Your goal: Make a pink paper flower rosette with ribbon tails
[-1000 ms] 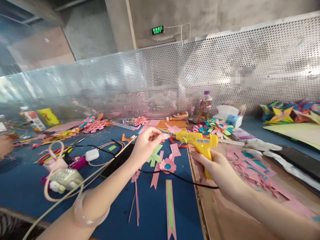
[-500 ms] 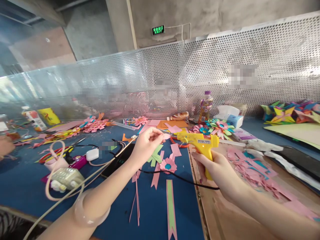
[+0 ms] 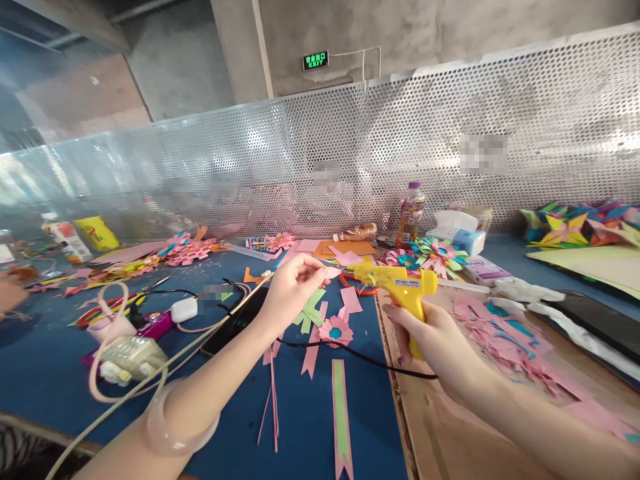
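In my right hand is a yellow hot glue gun, its nozzle pointing left. My left hand pinches a small pink paper piece, and the nozzle tip is at or very near that piece; whether they touch I cannot make out. Just below lie a pink paper flower with a blue centre and a cut green paper piece. A pink ribbon-shaped strip with a green middle lies closer to me. The gun's black cord runs across the table under my hands.
Cables and a power strip crowd the left side beside a dark phone. Pink paper cuttings cover the board at right. A drink bottle and a tissue pack stand behind. Another person's hand is at far left.
My hands, the glue gun and the pink piece hold almost the same positions. At far left, the other person's hand has shifted slightly.
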A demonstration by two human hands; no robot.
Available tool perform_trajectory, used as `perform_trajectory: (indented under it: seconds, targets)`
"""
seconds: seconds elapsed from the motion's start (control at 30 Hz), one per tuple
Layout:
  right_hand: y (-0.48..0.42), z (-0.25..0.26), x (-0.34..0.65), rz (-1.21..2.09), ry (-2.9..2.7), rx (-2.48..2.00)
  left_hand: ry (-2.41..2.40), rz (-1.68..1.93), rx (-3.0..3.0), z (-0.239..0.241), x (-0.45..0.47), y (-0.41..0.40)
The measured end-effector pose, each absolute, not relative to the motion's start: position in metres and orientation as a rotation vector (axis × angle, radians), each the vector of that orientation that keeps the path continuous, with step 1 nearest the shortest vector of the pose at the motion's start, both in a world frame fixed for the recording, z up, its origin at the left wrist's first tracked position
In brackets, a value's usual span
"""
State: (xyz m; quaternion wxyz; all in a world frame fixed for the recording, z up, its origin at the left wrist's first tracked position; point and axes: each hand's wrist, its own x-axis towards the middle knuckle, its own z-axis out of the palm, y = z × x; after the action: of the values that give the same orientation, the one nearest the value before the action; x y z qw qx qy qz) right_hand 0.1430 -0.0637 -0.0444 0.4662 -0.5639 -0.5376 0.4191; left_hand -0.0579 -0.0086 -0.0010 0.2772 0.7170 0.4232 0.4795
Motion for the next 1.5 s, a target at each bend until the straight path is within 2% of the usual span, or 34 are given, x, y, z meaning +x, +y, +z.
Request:
perform_trajectory:
  seconds: [0.7,1.0,1.5]
  targets:
    - [-0.0669,-0.0407,0.1406,1.023,-1.331,-1.406,1.170,1.348,1.902,0.0007,-0.0580,-0.0082]
    - [-0.0653,-0.0420,0.1422,1.009,-1.328,-1.369,1.150,1.262,1.926,-0.0023,-0.0577,-0.0085]
    - [-0.0678,-0.0416,0.1406,1.069,-1.291,-1.315,1.134,1.364,1.861,-0.0048,-0.0600,-0.0054]
